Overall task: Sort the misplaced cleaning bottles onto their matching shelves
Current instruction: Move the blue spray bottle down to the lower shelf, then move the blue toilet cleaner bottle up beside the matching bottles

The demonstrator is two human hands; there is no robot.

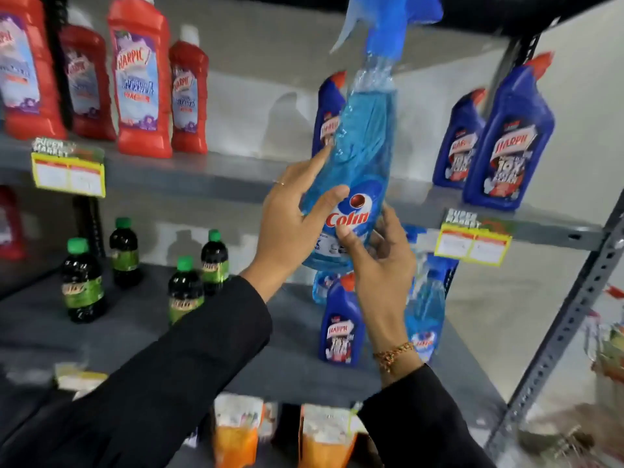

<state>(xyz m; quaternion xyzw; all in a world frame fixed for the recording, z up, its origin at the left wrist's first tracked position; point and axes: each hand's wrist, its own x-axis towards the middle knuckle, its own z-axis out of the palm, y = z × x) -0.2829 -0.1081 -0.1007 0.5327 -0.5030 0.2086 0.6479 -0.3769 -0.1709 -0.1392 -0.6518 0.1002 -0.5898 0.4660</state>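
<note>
A light-blue Colin spray bottle with a blue trigger head is held upright in front of the upper shelf. My left hand grips its left side, index finger stretched up along it. My right hand holds its lower right. On the upper shelf stand red Harpic bottles at left and dark-blue Harpic bottles at right. A dark-blue Harpic bottle stands on the lower shelf beside another Colin spray bottle, partly hidden by my right wrist.
Several small dark bottles with green caps stand on the left of the lower shelf. Orange pouches sit on the shelf below. Yellow price tags hang from the shelf edges. A perforated metal upright frames the rack at right.
</note>
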